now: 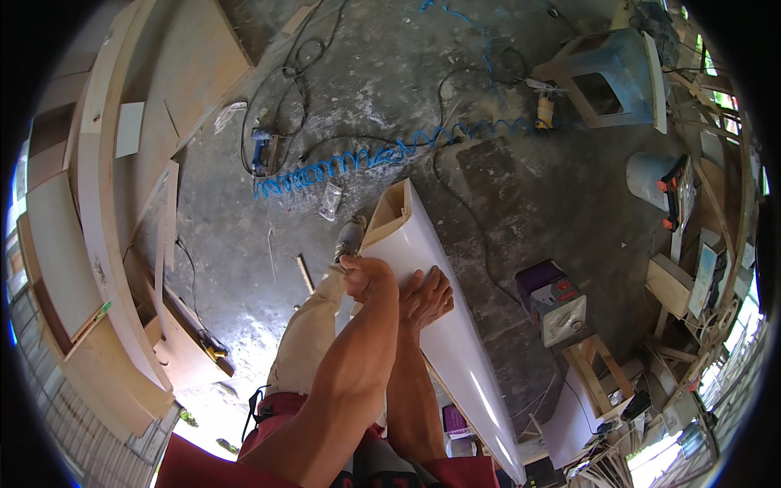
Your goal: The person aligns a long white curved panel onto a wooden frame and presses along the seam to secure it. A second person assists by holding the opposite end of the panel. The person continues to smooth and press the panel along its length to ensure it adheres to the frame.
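Note:
A long white glossy box-like wooden piece (455, 342) slants across in front of me, with its far end showing bare wood and a hollow. At its left edge, beside my trousered leg, my left hand (370, 278) is closed; what its fingers hold, if anything, is hidden. My right hand (426, 299) rests on the white face just to the right, fingers bent but apart, with nothing visible in them. My left forearm passes in front of part of the right one. My shoe (350, 237) stands beside the piece's far end.
A coiled blue air hose (325, 172) crosses the concrete floor, with a blue power tool (261, 150) at its left. Dark cables trail around. A work lamp (561, 319) stands at right, near a wooden frame (598, 370). Wooden panels (195, 73) lean at left.

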`<state>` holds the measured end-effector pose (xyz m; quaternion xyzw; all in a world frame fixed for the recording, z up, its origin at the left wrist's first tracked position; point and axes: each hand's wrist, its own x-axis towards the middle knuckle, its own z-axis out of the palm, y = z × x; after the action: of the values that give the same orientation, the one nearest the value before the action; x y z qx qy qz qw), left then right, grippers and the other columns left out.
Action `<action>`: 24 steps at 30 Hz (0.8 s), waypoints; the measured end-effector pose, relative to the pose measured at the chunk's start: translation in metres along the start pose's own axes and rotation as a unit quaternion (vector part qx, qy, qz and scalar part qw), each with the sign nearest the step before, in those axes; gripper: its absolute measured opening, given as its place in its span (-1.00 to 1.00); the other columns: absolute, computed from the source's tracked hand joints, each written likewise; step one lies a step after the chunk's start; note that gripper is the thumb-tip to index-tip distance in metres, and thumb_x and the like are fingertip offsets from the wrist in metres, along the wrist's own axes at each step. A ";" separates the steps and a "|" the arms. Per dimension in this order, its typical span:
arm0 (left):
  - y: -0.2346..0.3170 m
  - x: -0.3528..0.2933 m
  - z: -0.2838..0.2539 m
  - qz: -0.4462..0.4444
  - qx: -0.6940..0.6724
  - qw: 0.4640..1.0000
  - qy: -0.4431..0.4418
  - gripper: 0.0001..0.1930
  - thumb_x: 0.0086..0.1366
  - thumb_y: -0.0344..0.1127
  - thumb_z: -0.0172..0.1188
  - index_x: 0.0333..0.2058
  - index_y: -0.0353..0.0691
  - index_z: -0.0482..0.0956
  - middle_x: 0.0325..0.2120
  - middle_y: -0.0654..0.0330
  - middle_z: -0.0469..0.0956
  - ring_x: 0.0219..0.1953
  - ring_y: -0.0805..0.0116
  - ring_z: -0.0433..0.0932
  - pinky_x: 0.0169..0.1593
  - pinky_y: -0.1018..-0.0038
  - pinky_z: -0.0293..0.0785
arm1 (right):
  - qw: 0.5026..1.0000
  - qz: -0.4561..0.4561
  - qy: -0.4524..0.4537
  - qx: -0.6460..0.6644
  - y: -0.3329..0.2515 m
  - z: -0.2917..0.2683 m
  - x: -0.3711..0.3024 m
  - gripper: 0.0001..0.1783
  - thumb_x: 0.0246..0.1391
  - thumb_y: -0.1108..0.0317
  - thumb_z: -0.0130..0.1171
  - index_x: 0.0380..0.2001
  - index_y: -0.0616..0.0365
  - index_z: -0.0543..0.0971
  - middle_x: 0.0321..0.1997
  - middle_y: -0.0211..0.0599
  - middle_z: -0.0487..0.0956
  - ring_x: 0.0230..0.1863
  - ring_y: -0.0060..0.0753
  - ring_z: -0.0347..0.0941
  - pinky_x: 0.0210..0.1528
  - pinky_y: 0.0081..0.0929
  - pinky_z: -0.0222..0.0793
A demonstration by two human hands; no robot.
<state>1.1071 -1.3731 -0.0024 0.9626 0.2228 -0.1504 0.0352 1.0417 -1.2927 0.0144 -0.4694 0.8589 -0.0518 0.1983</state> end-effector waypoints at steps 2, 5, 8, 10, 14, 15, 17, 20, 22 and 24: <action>-0.001 -0.001 -0.001 0.009 -0.003 1.000 0.004 -0.17 0.43 0.33 -0.09 -0.35 -0.52 0.71 -0.37 -0.38 0.67 -0.20 -0.37 0.70 0.04 -0.17 0.55 | 1.000 -0.005 0.005 0.001 0.000 -0.001 0.001 -0.41 0.40 -0.05 -0.09 0.17 0.23 0.53 0.18 -0.02 0.53 0.23 0.06 0.39 0.26 0.14 0.13; -0.004 0.004 0.006 0.005 -0.019 1.000 0.018 -0.17 0.43 0.32 -0.07 -0.35 -0.56 0.70 -0.39 -0.39 0.67 -0.21 -0.38 0.70 0.04 -0.18 0.54 | 1.000 -0.003 0.008 0.010 -0.002 0.000 0.000 -0.41 0.41 -0.04 -0.10 0.17 0.23 0.53 0.18 -0.01 0.53 0.23 0.07 0.39 0.25 0.14 0.14; -0.006 0.008 0.012 0.014 -0.006 0.999 0.028 -0.17 0.44 0.31 -0.12 -0.34 -0.52 0.71 -0.38 -0.34 0.68 -0.21 -0.35 0.70 0.00 -0.16 0.56 | 1.000 0.008 0.000 0.029 -0.001 0.001 -0.001 -0.42 0.41 -0.04 -0.09 0.17 0.24 0.53 0.18 -0.01 0.53 0.23 0.08 0.38 0.26 0.13 0.14; -0.008 0.014 0.017 0.028 0.039 0.998 0.030 -0.19 0.47 0.30 -0.20 -0.34 -0.42 0.74 -0.35 -0.24 0.71 -0.22 -0.28 0.71 -0.08 -0.10 0.61 | 0.999 0.010 -0.003 0.036 -0.003 -0.004 -0.002 -0.42 0.41 -0.02 -0.08 0.18 0.24 0.53 0.19 -0.02 0.52 0.24 0.08 0.37 0.29 0.10 0.12; -0.008 0.011 0.026 0.059 0.066 0.995 0.039 -0.23 0.49 0.27 -0.19 -0.37 -0.36 0.75 -0.36 -0.18 0.72 -0.22 -0.25 0.73 -0.10 -0.09 0.62 | 0.998 0.051 0.006 0.045 0.025 -0.005 -0.013 -0.48 0.36 0.06 0.03 0.17 0.23 0.54 0.23 -0.07 0.50 0.31 0.06 0.32 0.40 0.05 0.07; -0.014 0.022 0.038 0.068 0.065 0.994 0.058 -0.23 0.49 0.28 -0.18 -0.38 -0.36 0.74 -0.36 -0.18 0.72 -0.22 -0.24 0.73 -0.10 -0.09 0.62 | 0.998 0.049 0.022 0.031 0.041 -0.006 -0.022 -0.53 0.35 0.12 0.05 0.15 0.22 0.56 0.23 -0.08 0.52 0.30 0.05 0.33 0.39 0.04 0.09; -0.022 0.052 0.052 0.044 0.054 0.992 0.109 -0.22 0.48 0.31 -0.15 -0.39 -0.37 0.73 -0.37 -0.18 0.72 -0.23 -0.23 0.73 -0.11 -0.09 0.62 | 0.998 0.050 0.024 0.012 0.082 -0.008 -0.042 -0.60 0.28 0.22 0.10 0.09 0.20 0.59 0.21 -0.10 0.54 0.29 0.04 0.35 0.37 0.02 0.11; -0.020 0.048 0.057 0.031 0.043 0.992 0.116 -0.19 0.45 0.36 -0.09 -0.42 -0.41 0.71 -0.39 -0.18 0.71 -0.25 -0.22 0.73 -0.13 -0.08 0.62 | 0.990 0.136 0.045 -0.009 0.164 -0.016 -0.073 -0.57 0.23 0.14 0.11 0.04 0.18 0.62 0.17 -0.08 0.57 0.25 0.04 0.38 0.35 0.00 0.15; -0.023 0.053 0.064 0.052 0.031 0.990 0.130 -0.16 0.42 0.39 -0.08 -0.43 -0.43 0.70 -0.40 -0.18 0.71 -0.26 -0.22 0.73 -0.14 -0.10 0.62 | 0.991 0.112 0.069 0.013 0.185 -0.023 -0.081 -0.50 0.28 0.02 0.08 0.02 0.21 0.62 0.14 -0.08 0.59 0.23 0.05 0.41 0.36 0.04 0.15; -0.020 0.065 0.070 0.059 0.003 0.993 0.105 -0.16 0.43 0.39 -0.10 -0.40 -0.44 0.70 -0.37 -0.17 0.71 -0.23 -0.22 0.72 -0.09 -0.10 0.60 | 0.994 0.089 0.061 0.029 0.182 -0.026 -0.077 -0.48 0.27 0.00 0.07 0.04 0.22 0.61 0.13 -0.08 0.59 0.23 0.06 0.40 0.35 0.05 0.14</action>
<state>1.1345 -1.3374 -0.0884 0.9845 0.1681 -0.0466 0.0176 0.9255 -1.1312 0.0107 -0.3812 0.9058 -0.0878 0.1630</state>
